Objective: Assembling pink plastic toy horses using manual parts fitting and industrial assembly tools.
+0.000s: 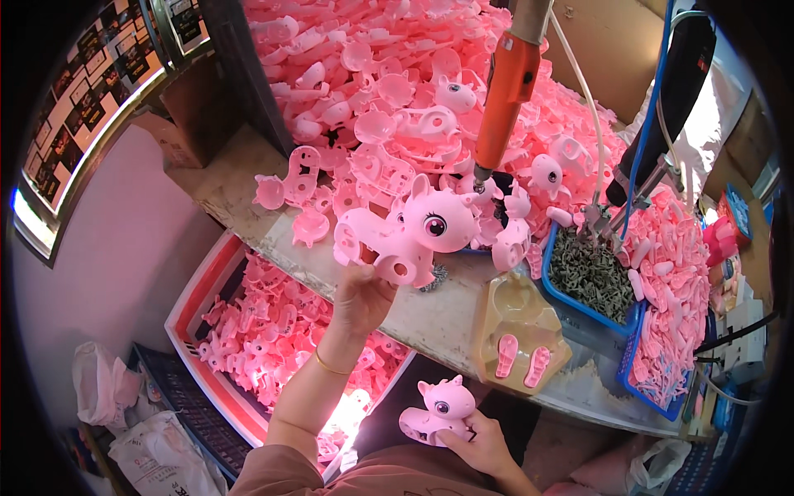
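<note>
At 7 o'clock, fingertips of the left hand (368,302) disappear behind the larger pink figure (405,236); at 5 o'clock, the smaller pink figure (438,412) hides most fingers of the right hand (482,450). Toward 1 o'clock, whether the tip of the orange screwdriver (504,95) touches the larger pink figure cannot be told. The heap of pink parts (372,37) is cut off at 12 o'clock, the brown shirt (389,479) at 6. Dark pieces (587,273) at 3 and wall pictures (93,95) at 10 are too small to tell.

Open bench strip (440,318) left of tan fixture (523,326); upper pony figure (416,226), orange driver (504,103), pink heap (372,58) block beyond.
</note>
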